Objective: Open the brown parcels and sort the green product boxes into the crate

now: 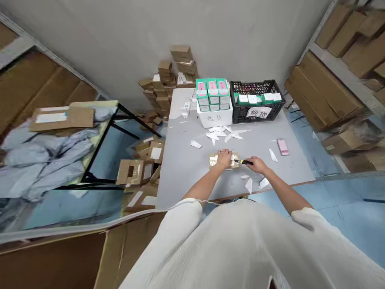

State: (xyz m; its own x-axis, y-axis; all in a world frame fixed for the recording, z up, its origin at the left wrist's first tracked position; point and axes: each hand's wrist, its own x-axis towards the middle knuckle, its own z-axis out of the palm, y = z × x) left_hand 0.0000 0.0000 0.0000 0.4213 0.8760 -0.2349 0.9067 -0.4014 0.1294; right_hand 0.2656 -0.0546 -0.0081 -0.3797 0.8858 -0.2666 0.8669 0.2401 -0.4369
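A small cardboard box (213,161) with shiny tape lies flat near the front of the grey table. My left hand (224,157) presses down on its top, fingers curled over it and holding it. In my right hand (257,164) is a black and yellow utility knife (247,162), gripped by its handle. Its blade points left and meets the right part of the box, close to my left fingers. Torn white paper scraps (249,185) lie just in front of the knife, and more paper scraps (215,134) are piled behind the box.
A white bin (215,119) of green and pink boxes stands at the table's back, beside a black crate (255,114) holding more boxes. A pink item (282,146) lies to the right. Cardboard boxes (141,168) crowd the floor at left; a white cable (120,220) crosses in front.
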